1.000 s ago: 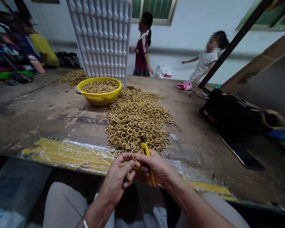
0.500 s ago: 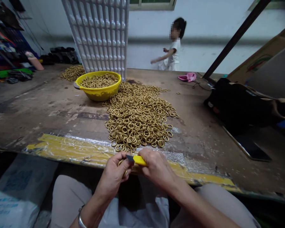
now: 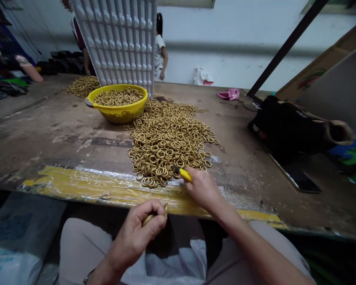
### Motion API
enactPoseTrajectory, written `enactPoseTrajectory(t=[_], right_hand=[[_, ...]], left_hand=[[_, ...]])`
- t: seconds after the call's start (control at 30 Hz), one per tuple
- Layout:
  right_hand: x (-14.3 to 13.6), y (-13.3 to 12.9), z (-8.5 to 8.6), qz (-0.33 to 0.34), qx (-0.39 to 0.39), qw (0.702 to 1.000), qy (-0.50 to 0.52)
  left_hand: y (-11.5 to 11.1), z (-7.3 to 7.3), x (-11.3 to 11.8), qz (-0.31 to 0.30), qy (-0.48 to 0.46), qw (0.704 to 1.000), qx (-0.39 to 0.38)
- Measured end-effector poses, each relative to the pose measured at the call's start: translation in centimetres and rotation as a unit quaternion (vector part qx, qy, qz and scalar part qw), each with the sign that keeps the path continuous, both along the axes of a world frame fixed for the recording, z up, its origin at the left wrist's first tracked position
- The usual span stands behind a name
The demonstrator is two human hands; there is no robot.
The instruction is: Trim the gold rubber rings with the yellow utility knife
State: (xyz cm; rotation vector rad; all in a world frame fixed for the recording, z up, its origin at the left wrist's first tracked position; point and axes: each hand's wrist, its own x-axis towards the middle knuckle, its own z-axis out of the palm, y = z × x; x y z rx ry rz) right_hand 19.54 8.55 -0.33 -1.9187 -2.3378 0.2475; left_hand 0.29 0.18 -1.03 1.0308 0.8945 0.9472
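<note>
My left hand [image 3: 142, 229] is closed around several brass-coloured rings [image 3: 148, 219], just off the table's front edge; one ring stands up between thumb and forefinger. My right hand [image 3: 202, 187] grips a yellow utility knife [image 3: 185, 174]. Its dark blade reaches over the near right edge of a large heap of brass-coloured rings [image 3: 169, 138]. Whether the blade touches a ring, I cannot tell. Behind the heap, a yellow basin [image 3: 121, 114] holds more of these rings.
A smaller ring pile [image 3: 83, 86] lies behind the basin, beside an upright ribbed plastic panel [image 3: 121, 43]. To the right are a phone [image 3: 296, 176], a black bag-like item [image 3: 284, 122] and a pink cloth [image 3: 229, 94]. Two people stand partly hidden behind the panel. Yellow tape [image 3: 86, 186] covers the front edge.
My right hand has moved the knife forward, away from my left hand to the heap. My left hand has come slightly nearer me. The person behind the table has moved left, and another has appeared.
</note>
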Motion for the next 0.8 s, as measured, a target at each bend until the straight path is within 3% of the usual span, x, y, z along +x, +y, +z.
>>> enactPoseTrajectory(t=[0.13, 0.23, 0.43, 0.63, 0.8], right_hand=[[-1.7, -0.4, -1.0, 0.093, 0.018, 0.992, 0.081], [-3.2, -0.4, -1.6, 0.133, 0.059, 0.987, 0.068], [-4.6, 0.4, -1.6, 0.152, 0.069, 0.986, -0.004], [-5.4, 0.5, -1.1, 0.187, 0.053, 0.98, -0.044], [-5.0, 0.6, -0.8, 0.15, 0.038, 0.988, -0.024]], left_hand=[[0.1, -1.1, -0.9, 0.052, -0.113, 0.986, -0.113], [0.3, -1.7, -1.7, 0.098, -0.169, 0.967, -0.163], [0.4, -2.4, -2.1, 0.068, -0.246, 0.943, -0.213], [1.0, -2.5, -0.4, 0.074, -0.184, 0.957, -0.21], [1.0, -2.5, 0.2, 0.09, -0.132, 0.965, -0.206]])
